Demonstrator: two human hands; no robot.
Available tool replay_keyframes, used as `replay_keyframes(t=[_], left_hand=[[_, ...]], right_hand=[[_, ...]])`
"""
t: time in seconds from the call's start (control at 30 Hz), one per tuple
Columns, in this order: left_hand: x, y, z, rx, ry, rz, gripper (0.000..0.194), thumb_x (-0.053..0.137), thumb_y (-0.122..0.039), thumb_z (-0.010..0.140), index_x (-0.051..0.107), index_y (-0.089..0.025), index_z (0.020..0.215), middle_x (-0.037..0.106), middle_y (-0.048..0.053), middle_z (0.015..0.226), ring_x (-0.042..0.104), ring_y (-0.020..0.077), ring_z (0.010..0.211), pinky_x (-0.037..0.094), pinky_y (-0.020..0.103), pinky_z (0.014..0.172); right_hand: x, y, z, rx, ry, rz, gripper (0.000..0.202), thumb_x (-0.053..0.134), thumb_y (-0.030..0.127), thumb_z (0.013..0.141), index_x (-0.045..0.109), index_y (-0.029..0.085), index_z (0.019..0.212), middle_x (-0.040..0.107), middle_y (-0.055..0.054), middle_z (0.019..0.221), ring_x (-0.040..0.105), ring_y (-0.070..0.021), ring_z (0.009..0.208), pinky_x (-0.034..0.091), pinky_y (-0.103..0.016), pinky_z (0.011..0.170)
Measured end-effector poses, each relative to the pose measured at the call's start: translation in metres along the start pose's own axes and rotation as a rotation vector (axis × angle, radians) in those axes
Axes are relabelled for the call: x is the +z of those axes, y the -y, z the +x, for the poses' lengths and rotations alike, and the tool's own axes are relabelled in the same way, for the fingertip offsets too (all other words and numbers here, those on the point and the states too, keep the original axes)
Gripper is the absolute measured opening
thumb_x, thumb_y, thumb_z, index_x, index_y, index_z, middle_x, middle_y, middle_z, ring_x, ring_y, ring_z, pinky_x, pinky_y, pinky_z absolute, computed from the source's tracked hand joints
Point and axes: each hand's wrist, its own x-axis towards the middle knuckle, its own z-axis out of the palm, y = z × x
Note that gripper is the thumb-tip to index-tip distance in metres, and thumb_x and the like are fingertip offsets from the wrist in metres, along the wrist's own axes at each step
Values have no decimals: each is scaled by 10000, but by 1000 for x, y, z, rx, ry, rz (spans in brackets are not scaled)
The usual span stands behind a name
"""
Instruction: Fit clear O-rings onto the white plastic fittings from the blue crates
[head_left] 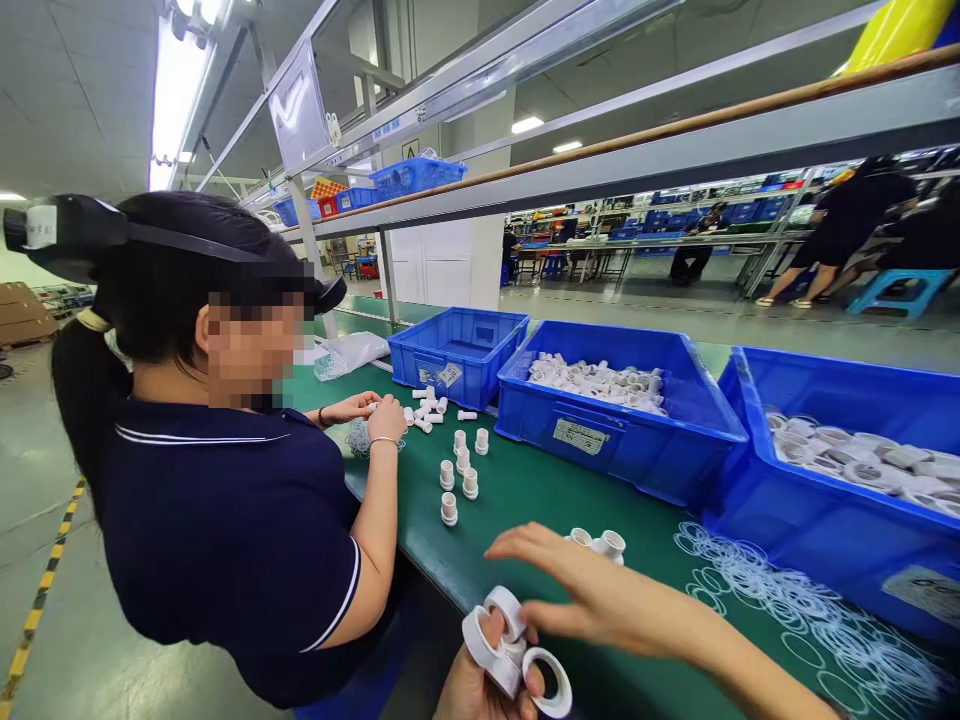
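My left hand, low at the table's front edge, is closed around several short white plastic rings. Just above it reaches my right hand, its fingers stretched out and apart, with no object seen in it. One lower finger of that hand comes close to the rings; whether it touches them I cannot tell. Behind my right hand stand a few white plastic fittings, partly hidden by it. Thin clear rings lie in a loose pile on the green table, right of my forearm.
A co-worker sits at left, hands at small white tubes. Several white fittings stand mid-table. Along the back are three blue bins, two holding white parts. A metal shelf rail runs overhead.
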Motion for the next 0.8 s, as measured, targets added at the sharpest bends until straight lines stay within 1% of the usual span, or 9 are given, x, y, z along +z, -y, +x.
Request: replay_keyframes(t=[0.07, 0.13, 0.23, 0.3, 0.4, 0.47, 0.6, 0.7, 0.8], left_hand=[[4, 0, 0, -23, 34, 40, 566, 762, -648, 739, 683, -129, 951, 629, 19, 610, 537, 81, 435, 386, 149, 426], [7, -2, -4, -40, 35, 41, 514, 737, -607, 791, 661, -159, 1032, 646, 16, 684, 587, 105, 516, 460, 184, 501], [11, -12, -18, -10, -9, 45, 489, 703, -588, 828, 636, -185, 1097, 660, 41, 820, 660, 171, 702, 530, 250, 584], [14, -20, -29, 59, -63, 100, 444, 660, -551, 877, 628, -181, 1120, 664, 64, 925, 666, 193, 811, 562, 293, 636], [18, -30, -43, 132, -109, 177, 358, 611, -446, 941, 608, -182, 1182, 653, 77, 1094, 645, 184, 923, 589, 349, 758], [21, -34, -50, 153, -113, 222, 353, 611, -414, 947, 599, -181, 1212, 640, 83, 1162, 637, 190, 981, 589, 377, 819], [26, -48, -56, 209, -115, 351, 359, 633, -406, 933, 600, -205, 1229, 628, 89, 1215, 627, 220, 1062, 583, 405, 864], [33, -80, -53, 265, -116, 473, 350, 657, -404, 916, 607, -241, 1222, 631, 87, 1222, 616, 243, 1102, 584, 418, 855], [44, -139, -40, 344, -124, 615, 354, 695, -410, 884, 615, -282, 1204, 639, 83, 1207, 603, 272, 1140, 586, 426, 826]], right_hand=[[3, 21, -4, -80, 90, 126, 441, 662, 215, 909, 586, 299, 1335, 617, -38, 1220, 568, -222, 1122, 473, -322, 945], [7, 29, -1, -69, 86, 65, 342, 693, 181, 863, 660, 264, 1193, 631, -36, 1035, 573, -224, 993, 475, -322, 838], [12, 18, 14, -21, -78, 10, 223, 719, 234, 853, 650, 227, 1066, 581, -37, 954, 548, -221, 903, 462, -335, 774], [14, 3, 32, -26, -251, 49, 208, 660, 249, 894, 608, 219, 1093, 569, -36, 960, 546, -211, 885, 466, -344, 783], [18, -18, 65, -75, -471, 115, 231, 584, 260, 939, 562, 221, 1166, 578, -52, 1042, 560, -197, 879, 483, -359, 829], [23, -26, 86, -85, -542, 121, 259, 593, 300, 950, 562, 222, 1195, 575, -72, 1110, 562, -213, 928, 480, -392, 884], [32, -32, 111, -53, -585, 110, 277, 633, 330, 939, 569, 214, 1183, 600, -72, 1071, 538, -253, 1019, 457, -439, 955], [37, -36, 115, -21, -571, 123, 248, 582, 310, 964, 512, 207, 1179, 606, -65, 1092, 574, -209, 977, 498, -369, 904], [44, -42, 116, 11, -509, 75, 156, 539, 288, 975, 489, 207, 1098, 611, -51, 1062, 591, -182, 920, 508, -321, 853]])
